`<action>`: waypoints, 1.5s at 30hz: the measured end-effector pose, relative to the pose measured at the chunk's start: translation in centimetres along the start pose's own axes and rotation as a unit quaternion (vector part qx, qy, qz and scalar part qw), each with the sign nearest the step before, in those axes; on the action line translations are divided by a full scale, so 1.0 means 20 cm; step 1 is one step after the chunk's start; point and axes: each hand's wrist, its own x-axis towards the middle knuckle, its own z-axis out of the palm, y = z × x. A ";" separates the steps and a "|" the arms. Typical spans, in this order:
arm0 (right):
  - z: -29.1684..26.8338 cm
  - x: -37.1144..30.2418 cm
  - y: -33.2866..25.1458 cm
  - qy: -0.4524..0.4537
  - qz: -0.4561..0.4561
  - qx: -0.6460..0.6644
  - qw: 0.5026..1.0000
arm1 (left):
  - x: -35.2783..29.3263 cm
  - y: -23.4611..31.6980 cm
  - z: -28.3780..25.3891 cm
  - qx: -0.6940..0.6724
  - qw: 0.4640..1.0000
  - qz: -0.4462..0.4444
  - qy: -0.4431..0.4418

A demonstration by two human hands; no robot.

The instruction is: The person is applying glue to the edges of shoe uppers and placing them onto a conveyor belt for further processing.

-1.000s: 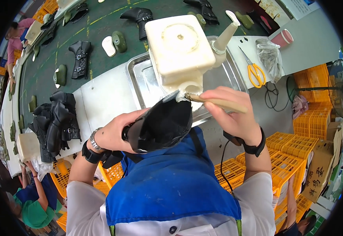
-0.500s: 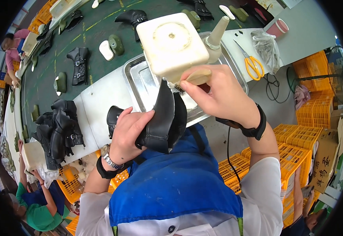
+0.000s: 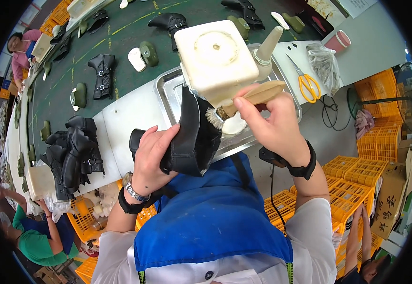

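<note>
Beyond both hands stretches the green table (image 3: pixel 125 41). The tray (image 3: pixel 170 85) lies just past them, the white pot (image 3: pixel 215 54) standing in it. The boot pile (image 3: pixel 77 154) is left of the left hand (image 3: pixel 154 152), which clamps the boot (image 3: pixel 187 137), open side facing right, between the hands. Scissors (image 3: pixel 303 77) lie beyond the right hand (image 3: pixel 274 120), to its right. That hand, apart from the left, grips the brush (image 3: pixel 262 93), bristles at the boot's edge; whether they touch, I cannot tell
</note>
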 end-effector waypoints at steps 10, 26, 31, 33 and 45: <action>0.08 0.09 0.04 0.048 -0.120 -0.072 0.989 | 0.00 -0.01 -0.01 -0.031 0.999 0.003 -0.033; 0.22 -0.04 0.06 0.040 -0.169 -0.025 0.984 | 0.00 -0.08 0.05 0.130 0.983 -0.062 0.116; 0.22 -0.06 0.03 0.003 -0.087 0.018 0.996 | 0.01 -0.11 0.06 0.154 0.976 -0.053 0.145; 0.21 -0.05 0.05 -0.027 -0.062 0.037 0.997 | 0.00 -0.12 0.06 0.163 0.973 -0.049 0.153; 0.24 0.05 0.11 0.079 -0.224 -0.080 0.968 | -0.03 -0.11 0.03 0.096 0.990 -0.039 0.098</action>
